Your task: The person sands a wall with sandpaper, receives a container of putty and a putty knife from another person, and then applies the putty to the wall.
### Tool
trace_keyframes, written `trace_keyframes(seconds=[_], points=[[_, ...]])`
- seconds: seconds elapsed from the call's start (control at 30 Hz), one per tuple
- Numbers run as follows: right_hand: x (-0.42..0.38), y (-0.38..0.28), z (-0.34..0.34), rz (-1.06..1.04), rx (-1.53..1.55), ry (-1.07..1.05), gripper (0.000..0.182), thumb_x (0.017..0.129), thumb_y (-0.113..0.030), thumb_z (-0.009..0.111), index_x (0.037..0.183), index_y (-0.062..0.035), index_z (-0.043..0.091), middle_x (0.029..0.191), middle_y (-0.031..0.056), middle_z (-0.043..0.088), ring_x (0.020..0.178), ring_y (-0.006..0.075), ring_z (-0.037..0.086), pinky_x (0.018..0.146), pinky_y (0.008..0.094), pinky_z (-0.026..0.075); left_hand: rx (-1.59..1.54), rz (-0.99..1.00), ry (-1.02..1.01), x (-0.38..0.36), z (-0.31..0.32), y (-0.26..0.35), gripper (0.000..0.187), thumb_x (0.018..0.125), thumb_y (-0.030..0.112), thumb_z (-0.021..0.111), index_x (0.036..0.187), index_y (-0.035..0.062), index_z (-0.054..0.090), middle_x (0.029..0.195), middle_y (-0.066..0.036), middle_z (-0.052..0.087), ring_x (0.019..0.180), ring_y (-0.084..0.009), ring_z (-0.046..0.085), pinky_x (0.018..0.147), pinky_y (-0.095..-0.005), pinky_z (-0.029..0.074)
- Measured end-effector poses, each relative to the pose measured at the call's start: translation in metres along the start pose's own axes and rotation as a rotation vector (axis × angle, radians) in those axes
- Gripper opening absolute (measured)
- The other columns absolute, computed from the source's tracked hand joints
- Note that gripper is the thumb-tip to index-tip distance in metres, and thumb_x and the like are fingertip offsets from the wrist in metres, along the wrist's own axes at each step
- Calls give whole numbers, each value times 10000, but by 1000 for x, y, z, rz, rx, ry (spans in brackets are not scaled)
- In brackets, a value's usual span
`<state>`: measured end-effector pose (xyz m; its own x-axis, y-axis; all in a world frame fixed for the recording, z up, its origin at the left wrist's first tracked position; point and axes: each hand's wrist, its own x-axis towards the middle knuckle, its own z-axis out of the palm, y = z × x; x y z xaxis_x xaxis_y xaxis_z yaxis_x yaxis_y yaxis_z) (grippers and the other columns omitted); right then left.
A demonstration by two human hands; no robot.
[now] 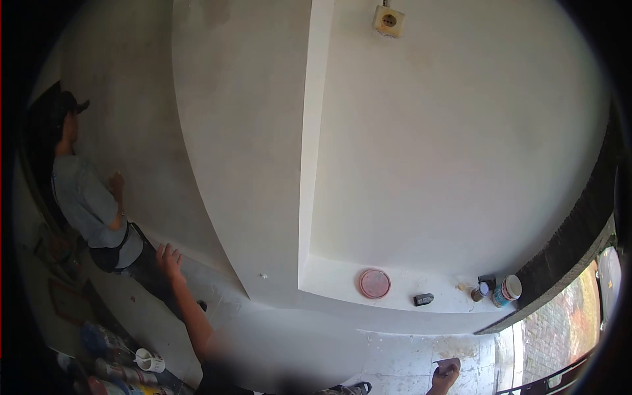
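At the lower left my left hand (170,261) is raised at the end of the outstretched arm, fingers apart, holding nothing. My right hand (446,378), low in the view, grips a small dark flat piece (448,364) that looks like a sanding sheet or pad. It is over the pale tiled floor (408,355), below the wall ledge (342,286). On that ledge lie a round reddish lid (374,284) and a small black object (423,299).
A co-worker (92,197) in a cap stands at the left by the wall. Small tubs (507,290) stand at the ledge's right end. A socket (389,22) hangs high on the wall. A white bucket (149,360) and other containers sit at the lower left.
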<state>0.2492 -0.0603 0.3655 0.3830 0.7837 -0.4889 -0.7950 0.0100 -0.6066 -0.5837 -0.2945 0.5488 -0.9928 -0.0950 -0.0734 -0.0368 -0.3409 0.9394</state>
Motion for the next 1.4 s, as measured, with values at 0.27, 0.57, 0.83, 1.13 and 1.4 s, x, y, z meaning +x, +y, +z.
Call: trace_keyframes(seconds=[0.27, 0.57, 0.83, 1.13, 1.4], points=[[1, 4, 11, 70, -8, 16, 233, 806, -278, 598, 1001, -154, 569, 943, 5, 607, 812, 174, 603, 659, 297, 484, 6, -46, -2, 17, -5, -9, 522, 921, 233, 586, 1382, 82, 391, 1303, -173, 504, 1159, -329, 523, 929, -441, 460], [-26, -19, -12, -15, -5, 58, 239, 822, -268, 600, 1032, -156, 580, 1037, 37, 618, 915, 203, 597, 715, 317, 487, -84, -112, -49, 52, 3, -13, 904, 808, 546, 671, 1495, 136, 251, 1522, -193, 208, 1387, -354, 265, 1086, -461, 311], [-49, -57, -84, -139, 60, 213, 185, 837, -300, 597, 972, -174, 588, 1030, 5, 613, 909, 185, 588, 780, 334, 459, -87, -96, -129, 119, 10, -16, 1020, 741, 662, 670, 1508, 170, 213, 1549, -174, 142, 1420, -352, 177, 1112, -514, 228], [-66, -58, -96, -72, 61, 318, 188, 846, -265, 581, 977, -134, 605, 958, 17, 647, 835, 172, 624, 737, 303, 488, 95, -301, -41, 101, 13, -49, 1061, 663, 747, 670, 1385, 17, 400, 1422, -198, 364, 1291, -292, 406, 1033, -453, 355], [-48, -67, -98, -64, 6, 242, 138, 865, -235, 560, 912, -111, 595, 916, 34, 649, 805, 181, 631, 699, 319, 517, 716, -65, 755, -86, -33, -72, 972, 632, 694, 728, 1010, -181, 536, 955, -235, 659, 721, -374, 656, 612, -442, 563]])
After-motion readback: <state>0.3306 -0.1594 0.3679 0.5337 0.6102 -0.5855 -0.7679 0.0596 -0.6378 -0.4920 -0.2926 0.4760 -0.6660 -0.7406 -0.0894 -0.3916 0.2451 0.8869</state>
